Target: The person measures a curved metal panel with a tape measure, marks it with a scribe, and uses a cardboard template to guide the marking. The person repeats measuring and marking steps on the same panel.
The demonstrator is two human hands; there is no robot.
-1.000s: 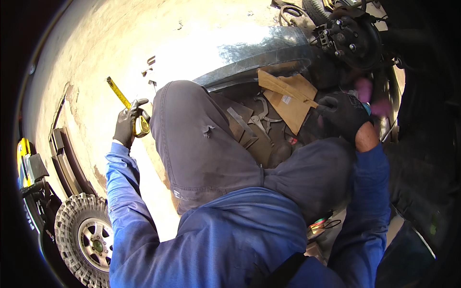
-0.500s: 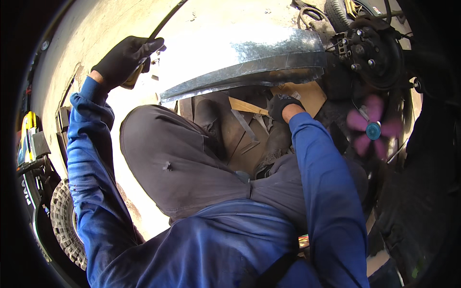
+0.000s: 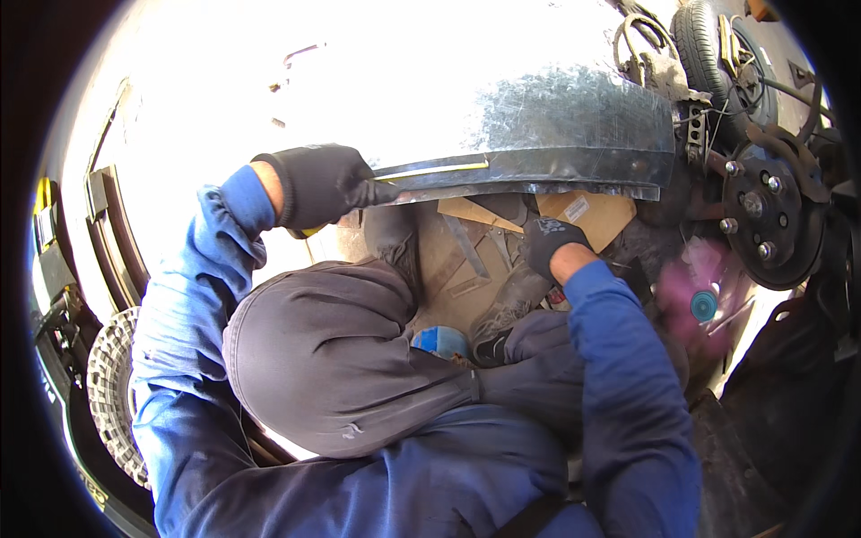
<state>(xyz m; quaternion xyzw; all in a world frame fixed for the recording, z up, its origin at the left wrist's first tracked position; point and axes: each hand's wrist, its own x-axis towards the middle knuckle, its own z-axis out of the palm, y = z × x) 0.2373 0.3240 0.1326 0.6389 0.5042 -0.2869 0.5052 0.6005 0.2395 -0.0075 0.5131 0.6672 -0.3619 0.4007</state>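
Observation:
My left hand (image 3: 325, 186), in a black glove, is closed around a tape measure (image 3: 309, 231), whose case shows only as a bit of yellow below the palm. Its yellow blade (image 3: 435, 169) lies along the bent front flange of a shiny sheet-metal panel (image 3: 574, 117). My left fingertips touch the panel's left end. Just below the panel's front edge, my gloved right hand (image 3: 552, 244) is curled closed above my boot (image 3: 507, 305). Whatever its fingers may hold is hidden.
A metal square (image 3: 466, 247) and a cardboard piece (image 3: 601, 215) lie under the panel's edge. To the right are a wheel hub (image 3: 758, 204), a spinning pink fan (image 3: 695, 300) and a tyre (image 3: 704, 45). A blue round object (image 3: 439, 341) sits between my legs. A knobby tyre (image 3: 112, 394) stands left.
My left hand has come down and right with the tape measure, and its blade now lies on the panel. The view has shifted; my right hand stays near the panel's front edge.

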